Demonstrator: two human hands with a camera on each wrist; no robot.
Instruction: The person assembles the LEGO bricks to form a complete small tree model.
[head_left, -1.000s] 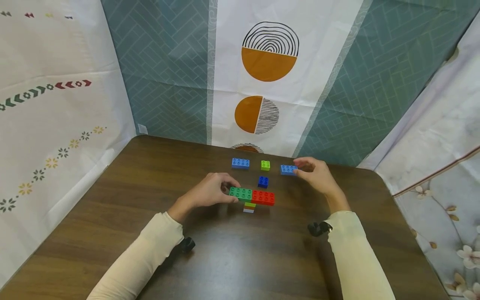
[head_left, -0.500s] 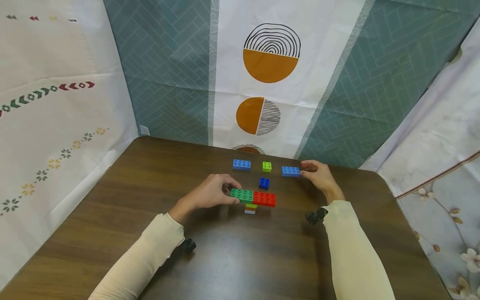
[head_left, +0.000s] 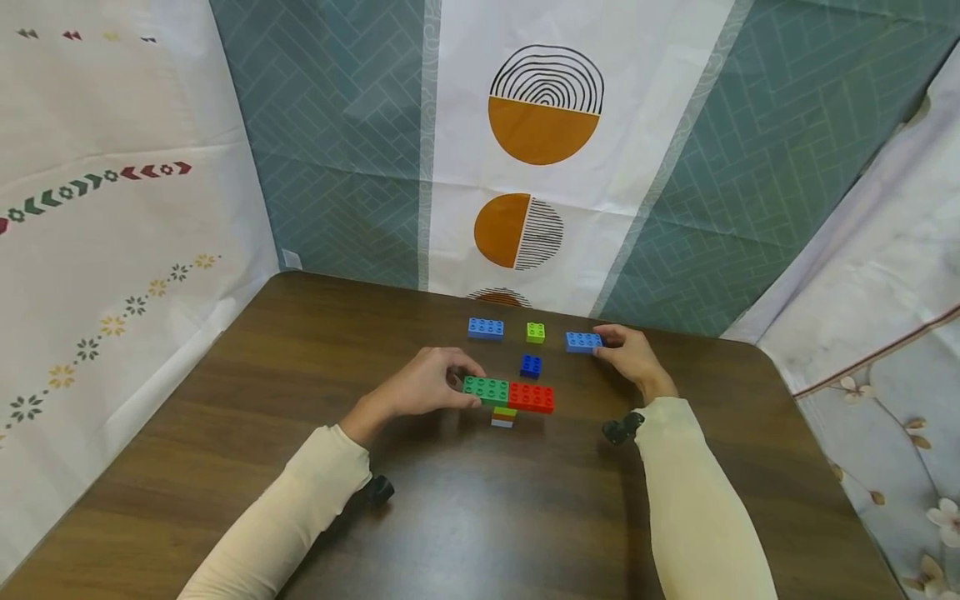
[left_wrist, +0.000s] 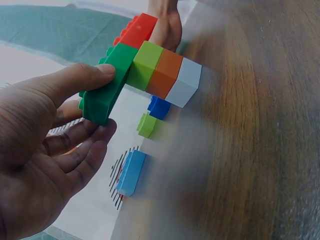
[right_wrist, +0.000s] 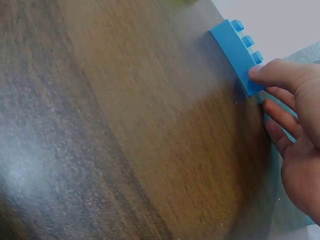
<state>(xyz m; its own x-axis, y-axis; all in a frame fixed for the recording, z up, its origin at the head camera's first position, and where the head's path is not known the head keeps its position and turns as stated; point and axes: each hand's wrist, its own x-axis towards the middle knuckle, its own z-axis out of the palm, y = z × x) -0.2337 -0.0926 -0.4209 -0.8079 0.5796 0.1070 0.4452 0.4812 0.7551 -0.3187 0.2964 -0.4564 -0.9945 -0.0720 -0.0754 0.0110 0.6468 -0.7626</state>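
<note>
Grip (head_left: pixel 427 385) narrow around green brick (left_wrist: pixel 105 97)

Four bricks (head_left: pixel 536 333) behind one stack (head_left: pixel 504 392)

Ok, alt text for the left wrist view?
The left hand's grip holds a green brick joined with red, lime, orange and white bricks. Beyond: a dark blue brick, another lime one, a light blue one, and the right hand.

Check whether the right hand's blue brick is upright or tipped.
Upright: the blue brick, pinched by the right hand, shows its studs facing up.
</note>
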